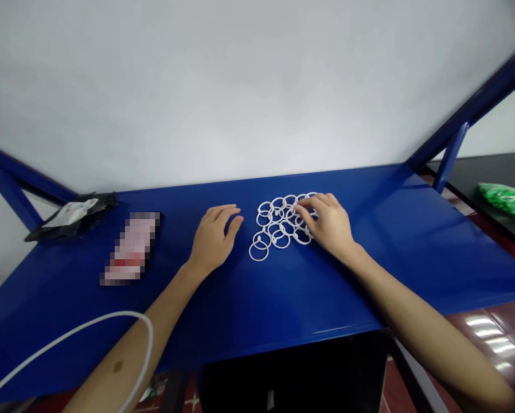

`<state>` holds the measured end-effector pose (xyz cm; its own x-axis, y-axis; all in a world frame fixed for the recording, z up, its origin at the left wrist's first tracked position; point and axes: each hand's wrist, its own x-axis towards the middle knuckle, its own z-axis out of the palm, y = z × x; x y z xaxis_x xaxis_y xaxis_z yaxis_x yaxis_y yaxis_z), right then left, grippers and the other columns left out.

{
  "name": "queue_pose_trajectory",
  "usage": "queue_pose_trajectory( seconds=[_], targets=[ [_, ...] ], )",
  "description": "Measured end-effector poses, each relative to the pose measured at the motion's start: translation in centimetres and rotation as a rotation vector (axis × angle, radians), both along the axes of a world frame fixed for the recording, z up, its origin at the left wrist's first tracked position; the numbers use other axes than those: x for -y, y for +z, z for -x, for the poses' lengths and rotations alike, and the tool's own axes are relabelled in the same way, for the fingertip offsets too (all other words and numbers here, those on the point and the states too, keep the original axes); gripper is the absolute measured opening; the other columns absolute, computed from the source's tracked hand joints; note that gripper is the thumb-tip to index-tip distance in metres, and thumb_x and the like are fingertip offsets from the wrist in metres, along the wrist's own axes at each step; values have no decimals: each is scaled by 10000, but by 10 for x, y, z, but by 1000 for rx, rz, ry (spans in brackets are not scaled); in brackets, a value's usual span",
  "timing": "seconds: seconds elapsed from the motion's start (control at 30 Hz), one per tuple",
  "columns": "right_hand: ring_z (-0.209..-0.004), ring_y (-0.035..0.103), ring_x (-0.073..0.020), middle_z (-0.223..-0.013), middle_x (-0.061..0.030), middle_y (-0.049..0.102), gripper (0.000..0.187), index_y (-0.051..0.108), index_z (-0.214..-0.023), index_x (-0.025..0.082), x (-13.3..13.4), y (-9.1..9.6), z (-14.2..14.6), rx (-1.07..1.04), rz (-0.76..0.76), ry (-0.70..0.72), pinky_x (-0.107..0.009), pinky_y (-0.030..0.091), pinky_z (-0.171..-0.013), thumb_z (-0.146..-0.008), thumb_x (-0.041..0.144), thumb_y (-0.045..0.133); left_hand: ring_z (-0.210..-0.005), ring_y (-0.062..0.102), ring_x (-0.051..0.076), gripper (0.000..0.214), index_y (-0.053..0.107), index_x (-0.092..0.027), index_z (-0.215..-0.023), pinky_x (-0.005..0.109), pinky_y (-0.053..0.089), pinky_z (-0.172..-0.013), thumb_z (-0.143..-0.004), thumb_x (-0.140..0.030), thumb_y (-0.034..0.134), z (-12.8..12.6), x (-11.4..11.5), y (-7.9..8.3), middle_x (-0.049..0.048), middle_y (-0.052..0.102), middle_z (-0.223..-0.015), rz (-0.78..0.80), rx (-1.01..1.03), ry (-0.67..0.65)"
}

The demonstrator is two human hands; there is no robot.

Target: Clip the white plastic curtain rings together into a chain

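Thin white rings (258, 250), linked or overlapping in a loose net-like patch with small knobs, lie flat on the blue table. At the patch's upper right is my right hand (328, 223), its thumb and index finger pinched together on one of the white rings. It covers part of the patch, so the rings under the palm are hidden. To the left of the rings, my left hand (214, 238) hovers over or rests on the table, holding nothing. Its fingers are loosely bent, with the thumb apart from them.
The blue table (261, 310) meets a white wall at the back. On the left lie a pixelated pinkish object (132, 246) and a black plastic package (74, 215). A white cable (89, 318) loops across my left forearm. A green bag (507, 201) sits at far right.
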<state>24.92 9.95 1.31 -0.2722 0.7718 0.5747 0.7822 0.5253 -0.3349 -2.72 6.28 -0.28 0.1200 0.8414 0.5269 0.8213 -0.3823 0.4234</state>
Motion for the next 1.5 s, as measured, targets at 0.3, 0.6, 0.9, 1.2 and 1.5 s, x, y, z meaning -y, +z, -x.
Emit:
queue_pose_trajectory(
  seconds=[0.3, 0.6, 0.9, 1.2, 1.5],
  targets=[
    [-948, 588, -252, -1033, -129, 698, 281, 712, -1090, 137, 28, 12, 17, 120, -52, 234, -416, 511, -862, -1022, 331, 520, -1456, 398, 370, 480, 585, -84, -1335, 550, 310, -1219, -993, -410, 500, 18, -19, -25, 212, 503, -1502, 309, -240, 189],
    [-1102, 596, -252, -1211, -117, 677, 519, 694, -1154, 122, 76, -5, 52, 265, 204, 946, -386, 483, -970, -934, 582, 600, -1458, 406, 344, 449, 579, -105, -1337, 525, 295, -1239, -1000, -367, 441, 17, -19, -28, 178, 505, -1511, 281, -277, 104],
    [-1137, 573, -256, -1270, -129, 642, 492, 663, -1218, 128, 75, -5, 50, 330, 261, 952, -396, 456, -969, -961, 539, 578, -1449, 418, 340, 445, 577, -102, -1334, 529, 309, -1231, -1002, -363, 439, 17, -18, -27, 186, 510, -1504, 264, -295, 99],
    [-1136, 580, -247, -1249, -117, 653, 466, 665, -1207, 141, 75, -3, 50, 328, 272, 949, -396, 463, -967, -956, 527, 594, -1445, 426, 345, 422, 582, -118, -1324, 543, 317, -1221, -999, -351, 448, 17, -17, -26, 183, 519, -1496, 256, -288, 82],
    [-1136, 580, -245, -1258, -118, 650, 472, 658, -1212, 139, 75, -3, 50, 338, 269, 946, -396, 452, -973, -970, 534, 568, -1401, 455, 347, 388, 609, -121, -1280, 545, 346, -1193, -996, -338, 459, 14, -15, -21, 168, 556, -1454, 249, -263, 47]
  ],
)
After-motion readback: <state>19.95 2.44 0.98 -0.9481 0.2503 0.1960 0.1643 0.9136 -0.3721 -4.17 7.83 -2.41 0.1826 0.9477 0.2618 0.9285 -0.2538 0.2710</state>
